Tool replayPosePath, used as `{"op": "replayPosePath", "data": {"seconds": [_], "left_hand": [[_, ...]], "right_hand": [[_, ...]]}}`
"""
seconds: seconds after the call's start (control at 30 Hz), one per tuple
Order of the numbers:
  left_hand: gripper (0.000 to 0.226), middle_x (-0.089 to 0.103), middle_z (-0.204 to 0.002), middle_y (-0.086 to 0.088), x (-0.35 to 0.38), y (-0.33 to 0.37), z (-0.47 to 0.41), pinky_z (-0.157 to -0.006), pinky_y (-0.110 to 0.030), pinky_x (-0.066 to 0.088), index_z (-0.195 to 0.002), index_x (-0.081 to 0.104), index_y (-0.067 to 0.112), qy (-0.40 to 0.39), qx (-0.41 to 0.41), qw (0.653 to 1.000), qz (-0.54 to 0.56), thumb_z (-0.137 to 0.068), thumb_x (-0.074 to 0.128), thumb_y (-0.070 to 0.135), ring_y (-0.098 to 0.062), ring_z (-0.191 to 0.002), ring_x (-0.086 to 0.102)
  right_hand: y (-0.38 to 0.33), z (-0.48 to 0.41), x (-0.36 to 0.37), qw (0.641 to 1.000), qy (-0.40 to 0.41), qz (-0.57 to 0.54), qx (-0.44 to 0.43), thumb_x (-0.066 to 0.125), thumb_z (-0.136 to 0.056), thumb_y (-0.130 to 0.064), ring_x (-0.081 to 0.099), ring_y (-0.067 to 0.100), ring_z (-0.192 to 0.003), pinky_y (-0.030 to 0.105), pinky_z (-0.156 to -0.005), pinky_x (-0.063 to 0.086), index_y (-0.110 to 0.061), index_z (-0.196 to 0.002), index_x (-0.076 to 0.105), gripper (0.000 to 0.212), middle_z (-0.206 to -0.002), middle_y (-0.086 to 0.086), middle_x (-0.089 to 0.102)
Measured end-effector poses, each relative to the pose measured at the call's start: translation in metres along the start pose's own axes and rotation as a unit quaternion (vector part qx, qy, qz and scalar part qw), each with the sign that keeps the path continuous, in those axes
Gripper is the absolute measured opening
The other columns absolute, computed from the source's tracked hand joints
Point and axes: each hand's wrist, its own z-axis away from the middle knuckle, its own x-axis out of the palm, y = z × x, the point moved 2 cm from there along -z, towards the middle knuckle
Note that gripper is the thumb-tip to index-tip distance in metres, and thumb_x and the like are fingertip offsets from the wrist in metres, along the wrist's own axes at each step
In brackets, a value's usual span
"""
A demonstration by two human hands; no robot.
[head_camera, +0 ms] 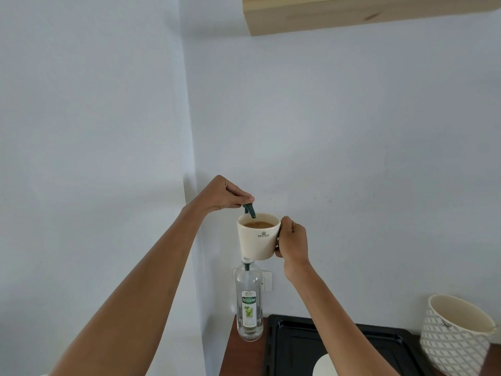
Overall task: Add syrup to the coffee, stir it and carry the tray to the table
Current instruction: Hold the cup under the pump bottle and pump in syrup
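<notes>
A clear glass syrup bottle (249, 305) with a green-and-white label stands upright on the brown counter in the wall corner. Its dark green pump spout (250, 210) rises above the bottle. My left hand (222, 195) presses down on the pump head, fingers closed over it. My right hand (292, 241) holds a cream coffee cup (259, 238) by its handle, raised in the air with its rim right under the spout. A thin stream runs from the spout into the light brown coffee. The cup hides the bottle's neck. A black tray (292, 346) lies on the counter below.
A white round object (321, 366), partly cut off by the frame, lies on the tray. A white pot with a diamond pattern (455, 335) stands at the right. A wall socket (267, 280) sits behind the bottle. A wooden shelf (352, 14) hangs overhead.
</notes>
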Motion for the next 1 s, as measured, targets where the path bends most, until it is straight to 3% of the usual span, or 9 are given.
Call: {"op": "replayPosePath", "data": {"seconds": [0.53, 0.8, 1.0], "left_hand": [[0.023, 0.083, -0.097, -0.005, 0.006, 0.003, 0.009, -0.083, -0.019, 0.062, -0.101, 0.083, 0.005, 0.041, 0.002, 0.999, 0.000, -0.081, 0.086, 0.014, -0.015, -0.100, 0.077], [0.024, 0.082, -0.097, -0.011, 0.011, 0.009, 0.016, -0.092, -0.030, 0.062, -0.101, 0.082, 0.003, 0.099, 0.014, 0.994, 0.033, -0.080, 0.087, 0.014, -0.020, -0.101, 0.077], [0.005, 0.083, -0.087, 0.004, 0.020, 0.004, 0.026, -0.086, -0.022, 0.061, -0.092, 0.082, 0.022, 0.129, 0.014, 0.987, 0.095, -0.088, 0.081, 0.025, -0.014, -0.101, 0.077]], "right_hand": [[-0.006, 0.001, -0.009, 1.000, 0.005, 0.015, -0.009, 0.035, -0.095, -0.014, 0.022, 0.017, -0.055, 0.023, -0.042, 0.021, -0.015, -0.066, 0.031, 0.029, -0.061, 0.002, 0.027], [-0.011, 0.006, -0.023, 1.000, 0.009, 0.025, -0.013, 0.034, -0.095, -0.014, 0.025, 0.017, -0.055, 0.023, -0.043, 0.022, -0.012, -0.069, 0.037, 0.026, -0.063, 0.006, 0.031], [-0.015, 0.011, -0.030, 1.000, 0.015, 0.023, -0.012, 0.034, -0.096, -0.013, 0.026, 0.016, -0.053, 0.023, -0.041, 0.022, -0.014, -0.065, 0.033, 0.032, -0.062, 0.004, 0.031]]}}
